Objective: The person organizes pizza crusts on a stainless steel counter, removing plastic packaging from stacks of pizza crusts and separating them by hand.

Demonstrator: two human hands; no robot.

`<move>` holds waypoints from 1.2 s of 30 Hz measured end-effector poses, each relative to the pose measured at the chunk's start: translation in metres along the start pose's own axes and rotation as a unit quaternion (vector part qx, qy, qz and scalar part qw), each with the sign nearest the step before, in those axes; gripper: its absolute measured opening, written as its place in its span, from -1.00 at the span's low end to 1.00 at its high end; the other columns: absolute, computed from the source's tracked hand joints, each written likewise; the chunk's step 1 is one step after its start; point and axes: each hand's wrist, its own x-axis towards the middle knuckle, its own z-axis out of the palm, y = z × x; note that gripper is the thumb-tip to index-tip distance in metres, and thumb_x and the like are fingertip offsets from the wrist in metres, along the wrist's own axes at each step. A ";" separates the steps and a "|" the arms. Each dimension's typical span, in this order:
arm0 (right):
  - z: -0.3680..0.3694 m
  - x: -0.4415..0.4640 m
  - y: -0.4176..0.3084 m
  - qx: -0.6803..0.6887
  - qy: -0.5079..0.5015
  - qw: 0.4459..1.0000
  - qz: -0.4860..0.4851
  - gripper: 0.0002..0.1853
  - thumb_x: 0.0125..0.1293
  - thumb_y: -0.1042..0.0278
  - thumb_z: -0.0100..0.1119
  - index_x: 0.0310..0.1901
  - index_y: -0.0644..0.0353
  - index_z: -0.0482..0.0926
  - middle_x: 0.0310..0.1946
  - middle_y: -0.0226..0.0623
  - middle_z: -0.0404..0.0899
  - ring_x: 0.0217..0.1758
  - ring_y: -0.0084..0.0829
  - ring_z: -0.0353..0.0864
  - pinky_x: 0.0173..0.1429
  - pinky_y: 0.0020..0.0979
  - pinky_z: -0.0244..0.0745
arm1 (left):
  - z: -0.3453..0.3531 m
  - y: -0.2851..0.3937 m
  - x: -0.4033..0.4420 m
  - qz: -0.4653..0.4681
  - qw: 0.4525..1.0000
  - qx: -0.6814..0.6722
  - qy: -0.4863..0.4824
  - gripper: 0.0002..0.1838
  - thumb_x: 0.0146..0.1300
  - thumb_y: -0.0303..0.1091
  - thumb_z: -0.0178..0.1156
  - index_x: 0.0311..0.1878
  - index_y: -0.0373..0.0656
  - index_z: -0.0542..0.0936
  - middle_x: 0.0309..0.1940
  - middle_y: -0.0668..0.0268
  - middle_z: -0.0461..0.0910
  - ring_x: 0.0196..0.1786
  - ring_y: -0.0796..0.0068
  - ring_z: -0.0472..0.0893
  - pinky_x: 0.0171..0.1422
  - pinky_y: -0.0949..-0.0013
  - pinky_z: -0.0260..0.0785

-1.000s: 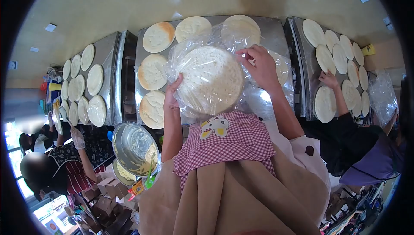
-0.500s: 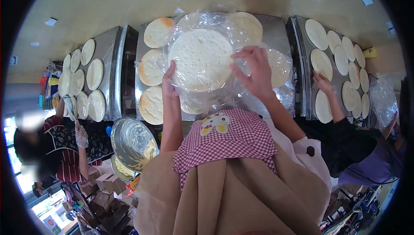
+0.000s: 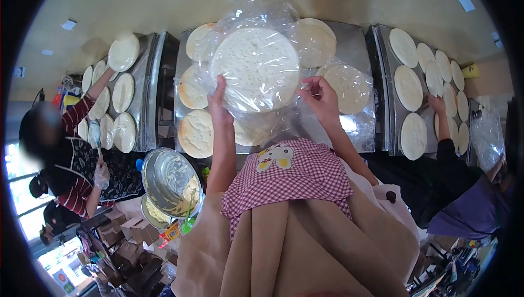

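A round, pale flatbread (image 3: pixel 255 67) is held up inside a clear plastic bag (image 3: pixel 262 13), above a metal table. My left hand (image 3: pixel 219 103) grips its lower left edge, the thumb pressed on the bagged face. At the right edge, my right hand (image 3: pixel 321 98) has its fingers pinched together on the plastic. Beneath and around them lie more flatbreads, among them a browned one (image 3: pixel 195 133) at the lower left. Another flatbread (image 3: pixel 346 88) at the right lies under clear plastic.
Metal tables with several flatbreads stand to the left (image 3: pixel 137 100) and right (image 3: pixel 383 95). A metal mixing bowl (image 3: pixel 158 169) with creamy residue is beside my left arm. At the left a co-worker lifts a flatbread (image 3: pixel 124 52); another person's hand (image 3: pixel 436 105) touches bread at the right.
My right hand has come down from above the bag to its right edge, fingers closing there. The bagged bread is slightly higher. The left co-worker has raised a flatbread.
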 end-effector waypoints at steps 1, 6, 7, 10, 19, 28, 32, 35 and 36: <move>-0.002 -0.001 -0.005 -0.034 0.008 0.999 -0.023 -0.69 0.04 0.45 0.29 -0.14 0.22 0.50 -0.38 -0.42 0.45 -0.39 -0.60 0.44 -0.29 -0.57 0.38 | 0.005 0.000 -0.005 0.011 1.000 0.025 0.003 -0.44 0.18 -0.18 0.22 0.14 -0.34 0.36 -0.03 0.13 0.50 -0.05 0.35 0.54 0.05 0.30 0.41; 0.002 -0.003 -0.012 -0.142 0.053 0.977 -0.152 -0.80 0.05 0.54 0.25 -0.23 0.21 0.55 -0.41 -0.33 0.49 -0.42 -0.52 0.50 -0.30 -0.52 0.43 | 0.003 -0.008 -0.010 0.090 0.975 0.178 0.102 -0.48 0.13 -0.06 0.27 -0.02 -0.32 0.51 -0.15 0.22 0.57 -0.13 0.48 0.52 -0.01 0.39 0.33; 0.004 -0.007 -0.022 -0.150 0.059 0.975 -0.151 -0.81 0.05 0.56 0.24 -0.25 0.21 0.56 -0.41 -0.32 0.49 -0.42 -0.51 0.50 -0.29 -0.51 0.43 | 0.008 -0.004 -0.017 0.077 0.978 0.164 0.108 -0.50 0.15 -0.06 0.25 -0.04 -0.32 0.52 -0.18 0.23 0.57 -0.13 0.49 0.52 -0.01 0.40 0.33; 0.013 -0.010 -0.026 -0.219 0.054 0.957 -0.181 -0.84 0.05 0.59 0.22 -0.29 0.21 0.56 -0.41 -0.32 0.50 -0.41 -0.50 0.50 -0.28 -0.49 0.43 | 0.023 0.001 -0.033 0.060 0.987 0.112 0.093 -0.53 0.18 -0.06 0.23 -0.06 -0.31 0.53 -0.20 0.26 0.58 -0.16 0.50 0.52 -0.04 0.40 0.34; 0.006 -0.007 -0.043 0.098 -0.265 0.944 -0.168 -0.86 0.03 0.65 0.19 -0.34 0.26 0.53 -0.42 -0.38 0.47 -0.32 -0.53 0.47 -0.13 -0.52 0.36 | -0.019 -0.003 -0.012 -0.108 0.983 -0.141 0.052 -0.50 0.22 -0.16 0.16 0.10 -0.32 0.39 -0.05 0.10 0.52 -0.05 0.25 0.55 0.07 0.25 0.39; 0.019 0.015 -0.064 -0.264 -0.197 0.917 -0.222 -0.62 -0.01 0.34 0.28 -0.08 0.12 0.54 -0.39 -0.34 0.43 -0.21 -0.36 0.41 -0.08 -0.37 0.35 | -0.028 -0.019 0.000 -0.043 0.991 -0.110 0.059 -0.47 0.24 -0.18 0.13 0.17 -0.34 0.32 0.05 0.02 0.46 0.05 0.14 0.51 0.18 0.18 0.36; 0.020 0.012 -0.055 -0.292 -0.276 0.873 -0.277 -0.77 0.01 0.32 0.23 -0.22 0.04 0.62 -0.40 -0.35 0.40 -0.23 -0.27 0.39 -0.12 -0.30 0.35 | -0.021 -0.018 0.001 -0.058 0.989 -0.131 0.033 -0.45 0.23 -0.14 0.13 0.16 -0.32 0.33 0.06 0.04 0.46 0.05 0.15 0.51 0.18 0.16 0.35; 0.012 0.004 -0.056 -0.244 -0.429 0.817 -0.297 -0.87 0.04 0.34 0.21 -0.33 0.02 0.65 -0.39 -0.36 0.41 -0.22 -0.28 0.38 -0.15 -0.29 0.34 | -0.029 -0.012 0.004 -0.080 0.981 -0.174 0.036 -0.45 0.23 -0.11 0.13 0.15 -0.32 0.34 0.05 0.05 0.46 0.04 0.16 0.51 0.17 0.16 0.35; 0.007 0.003 -0.053 -0.260 -0.409 0.825 -0.290 -0.85 0.04 0.34 0.21 -0.31 0.03 0.65 -0.40 -0.35 0.42 -0.22 -0.28 0.39 -0.14 -0.30 0.35 | -0.031 -0.008 0.004 -0.084 0.978 -0.189 0.041 -0.45 0.23 -0.10 0.12 0.14 -0.32 0.35 0.05 0.06 0.46 0.04 0.17 0.51 0.16 0.17 0.35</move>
